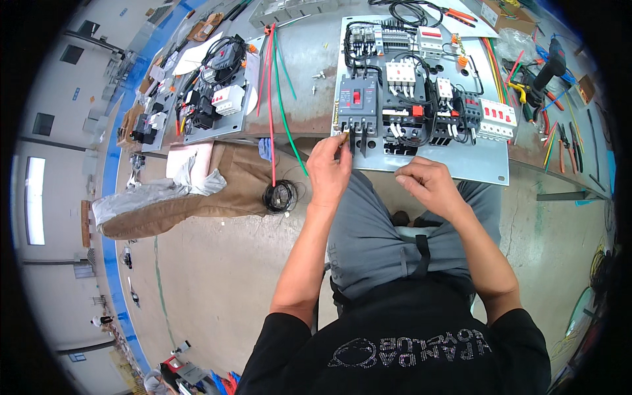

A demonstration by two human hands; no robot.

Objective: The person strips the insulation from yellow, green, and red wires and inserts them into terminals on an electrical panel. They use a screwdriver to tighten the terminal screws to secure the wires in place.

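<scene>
A pale metal mounting plate (490,161) lies at the front edge of the bench, its near side over my lap. It carries a grey molded-case circuit breaker (359,102) with a red toggle. At that breaker's lower left corner, my left hand (331,168) pinches with thumb and forefinger; a tiny yellowish bit shows at the tips, too small to name. Black upright dividers (361,141) stand just right of those fingertips. My right hand (431,187) hovers by the plate's near edge, fingers curled in, and whatever they may hold is hidden.
More breakers and contactors with black wiring share the plate, including a white breaker (497,118) at right. Red and green wires (283,112) hang off the bench. A cordless drill (550,66) and pliers (565,145) lie right. Another wired assembly (217,99) sits left.
</scene>
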